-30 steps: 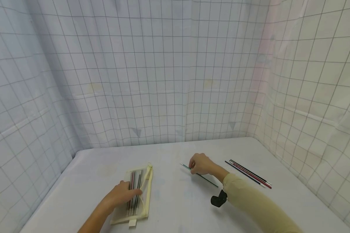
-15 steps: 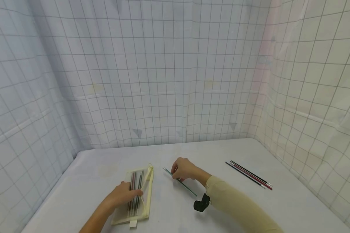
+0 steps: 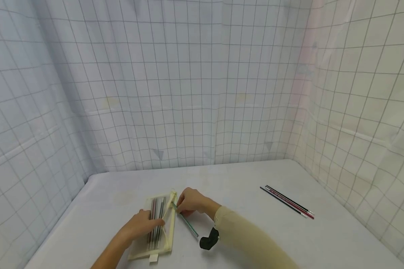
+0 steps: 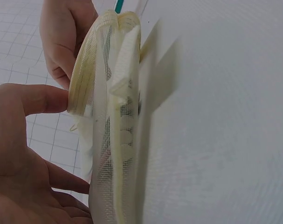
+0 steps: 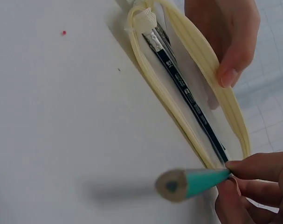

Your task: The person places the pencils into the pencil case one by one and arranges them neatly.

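A cream mesh pencil pouch lies at the table's left front, with several pencils showing through it. My left hand holds its upper layer, thumb at the zipper edge. The mouth stands open in the right wrist view, with a dark blue pencil inside. My right hand pinches a teal-green pencil at the pouch's far right corner. That pencil's sharpened, dark-cored end points toward the right wrist camera. Its other end is at the opening, hidden by my fingers.
Several pencils, black, red and dark blue, lie together at the table's right. A black wrist camera sits by my right sleeve. White gridded cloth walls the back and sides. A small red speck lies on the tabletop.
My right hand has carried the teal-green pencil leftward across the table to the pouch's mouth. My left hand and the pouch stay in nearly the same place.
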Demonstrator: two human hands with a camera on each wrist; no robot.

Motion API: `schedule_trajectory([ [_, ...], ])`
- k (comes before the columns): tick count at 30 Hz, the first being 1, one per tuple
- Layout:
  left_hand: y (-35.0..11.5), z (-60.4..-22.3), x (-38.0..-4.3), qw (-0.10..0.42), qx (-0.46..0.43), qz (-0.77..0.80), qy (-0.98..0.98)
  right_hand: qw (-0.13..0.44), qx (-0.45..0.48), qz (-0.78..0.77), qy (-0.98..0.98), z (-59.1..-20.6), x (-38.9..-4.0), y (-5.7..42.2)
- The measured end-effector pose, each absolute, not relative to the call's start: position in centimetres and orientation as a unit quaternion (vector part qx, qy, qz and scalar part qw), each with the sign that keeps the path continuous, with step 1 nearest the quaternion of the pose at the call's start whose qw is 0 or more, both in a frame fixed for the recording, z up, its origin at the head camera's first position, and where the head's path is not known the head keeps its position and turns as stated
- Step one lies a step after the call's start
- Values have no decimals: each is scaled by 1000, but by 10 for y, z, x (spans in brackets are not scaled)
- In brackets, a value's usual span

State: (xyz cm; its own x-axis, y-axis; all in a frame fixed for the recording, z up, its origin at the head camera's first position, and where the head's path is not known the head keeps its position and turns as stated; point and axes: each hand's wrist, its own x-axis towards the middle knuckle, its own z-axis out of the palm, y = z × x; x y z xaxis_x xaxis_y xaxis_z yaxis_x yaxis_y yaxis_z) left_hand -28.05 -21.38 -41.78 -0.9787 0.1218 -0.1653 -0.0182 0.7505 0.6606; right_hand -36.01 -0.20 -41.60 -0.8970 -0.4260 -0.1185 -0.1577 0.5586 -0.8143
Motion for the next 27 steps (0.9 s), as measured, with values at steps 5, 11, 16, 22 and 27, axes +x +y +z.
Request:
schedule_trajectory([
  [5,-222,-430,-291,108,27,359,927,116,-162,-424,884,-418,-358,-22],
  [11,-225,-439,-296,98,23,355,929,61,-108,-418,900,-425,-354,-45],
  [16,-223,-435,-293,92,47,356,929,18,-83,-412,907,-429,-351,-55],
  [22,-223,-429,-289,104,52,377,919,81,-62,-526,844,-430,-348,-56],
  [27,-218,-421,-282,103,31,385,916,148,-70,-589,791,-430,-348,-48],
])
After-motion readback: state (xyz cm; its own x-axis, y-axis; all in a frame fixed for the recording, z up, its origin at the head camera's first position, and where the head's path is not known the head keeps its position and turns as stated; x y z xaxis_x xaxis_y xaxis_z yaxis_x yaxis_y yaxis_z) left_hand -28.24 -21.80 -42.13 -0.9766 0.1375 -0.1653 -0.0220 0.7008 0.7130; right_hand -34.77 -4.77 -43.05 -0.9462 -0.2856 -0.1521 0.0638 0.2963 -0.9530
